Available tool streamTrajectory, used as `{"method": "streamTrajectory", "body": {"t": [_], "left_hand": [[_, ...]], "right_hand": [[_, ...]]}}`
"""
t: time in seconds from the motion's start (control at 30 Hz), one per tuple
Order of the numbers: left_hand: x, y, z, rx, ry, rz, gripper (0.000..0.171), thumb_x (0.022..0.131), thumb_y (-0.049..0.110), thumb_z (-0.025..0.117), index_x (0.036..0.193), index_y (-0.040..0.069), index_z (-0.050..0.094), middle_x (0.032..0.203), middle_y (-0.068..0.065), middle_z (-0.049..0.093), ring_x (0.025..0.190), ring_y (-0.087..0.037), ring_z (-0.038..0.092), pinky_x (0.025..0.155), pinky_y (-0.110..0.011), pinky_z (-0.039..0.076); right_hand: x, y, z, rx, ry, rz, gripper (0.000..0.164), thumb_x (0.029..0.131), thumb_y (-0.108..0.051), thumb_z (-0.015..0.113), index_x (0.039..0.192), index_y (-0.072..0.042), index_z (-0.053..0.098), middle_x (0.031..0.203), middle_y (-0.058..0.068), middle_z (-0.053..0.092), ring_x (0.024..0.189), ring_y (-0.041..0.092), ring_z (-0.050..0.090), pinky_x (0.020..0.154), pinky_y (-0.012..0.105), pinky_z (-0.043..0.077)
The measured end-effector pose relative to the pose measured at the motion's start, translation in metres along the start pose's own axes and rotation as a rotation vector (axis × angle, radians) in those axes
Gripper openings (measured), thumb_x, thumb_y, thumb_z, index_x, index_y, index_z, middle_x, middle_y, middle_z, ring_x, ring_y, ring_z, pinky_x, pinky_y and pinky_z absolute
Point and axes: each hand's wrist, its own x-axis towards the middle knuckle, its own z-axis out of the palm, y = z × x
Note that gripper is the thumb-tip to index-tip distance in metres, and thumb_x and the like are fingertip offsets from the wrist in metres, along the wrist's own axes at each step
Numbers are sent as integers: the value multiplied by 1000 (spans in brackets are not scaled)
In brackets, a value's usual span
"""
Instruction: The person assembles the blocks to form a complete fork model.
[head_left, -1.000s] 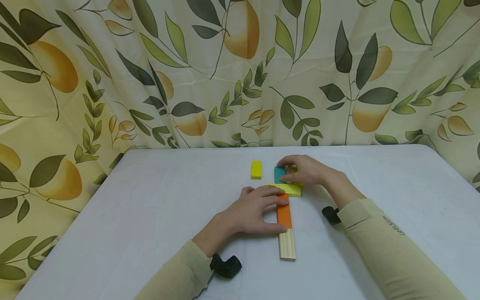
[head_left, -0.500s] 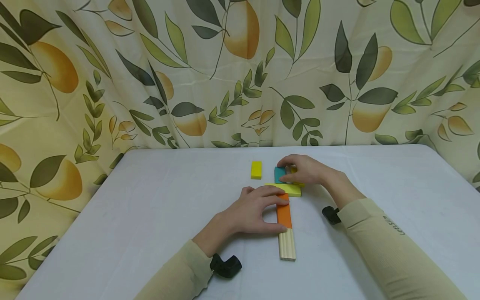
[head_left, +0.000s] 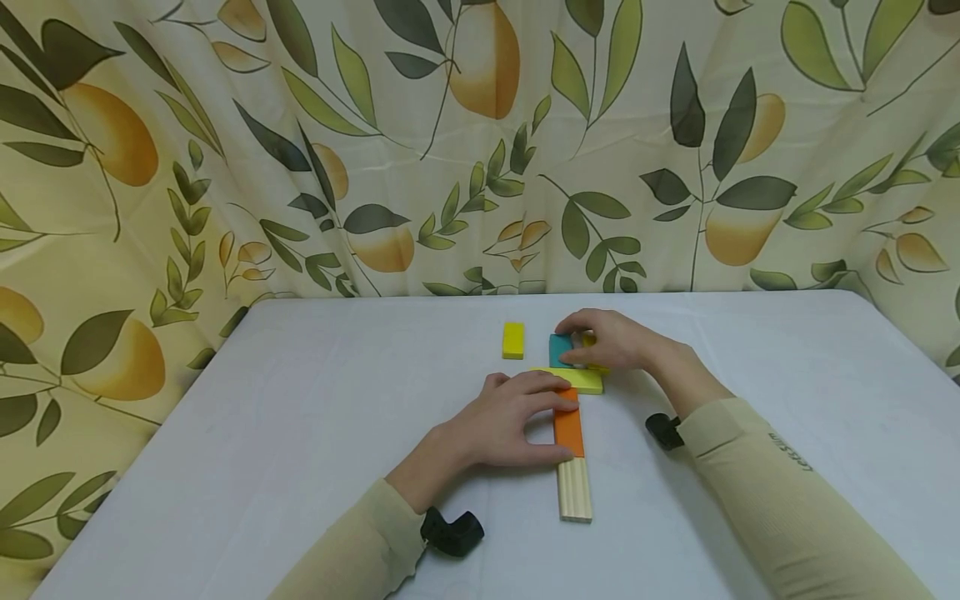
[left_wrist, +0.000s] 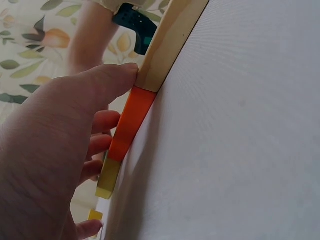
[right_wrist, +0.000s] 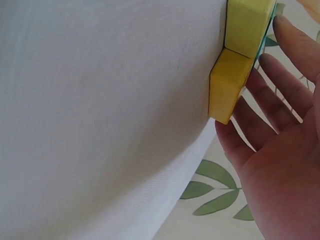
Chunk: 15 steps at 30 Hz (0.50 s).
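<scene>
A column of flat blocks lies on the white table. Nearest is a plain ridged wooden block (head_left: pixel 575 492), then an orange block (head_left: pixel 569 433). Across its far end lies a light yellow block (head_left: pixel 585 382), with a teal block (head_left: pixel 559 350) beyond. My left hand (head_left: pixel 498 421) touches the column from the left, thumb at the joint of orange and wood, fingertips on the orange and light yellow ends. My right hand (head_left: pixel 615 337) pinches the teal block between thumb and forefinger. A darker yellow block (right_wrist: pixel 227 90) sits beside the teal one, partly hidden under that hand.
A separate yellow block (head_left: pixel 513 341) lies to the left of the teal one. Black wrist devices (head_left: pixel 452 533) show below both cuffs. A fruit-patterned curtain (head_left: pixel 480 167) hangs behind the table's far edge.
</scene>
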Motion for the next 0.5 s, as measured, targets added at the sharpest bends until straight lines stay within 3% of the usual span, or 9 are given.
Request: {"method": "streamTrajectory", "body": {"t": [0.23, 0.5], "left_hand": [[0, -1, -1, -6, -3, 2, 57, 92, 60, 63, 139, 29, 62, 150, 12, 45, 140, -4, 30, 103, -50, 32], [-2, 1, -6, -55, -6, -16, 54, 94, 56, 62, 141, 30, 61, 152, 12, 43, 141, -4, 30, 106, -54, 30]], "right_hand": [[-2, 1, -1, 19, 8, 4, 50, 94, -27, 73, 135, -2, 61, 132, 17, 60, 119, 34, 51, 107, 56, 37], [-14, 5, -7, 46, 53, -30, 49, 95, -27, 71, 136, -3, 60, 137, 17, 59, 128, 40, 49, 106, 60, 37]]}}
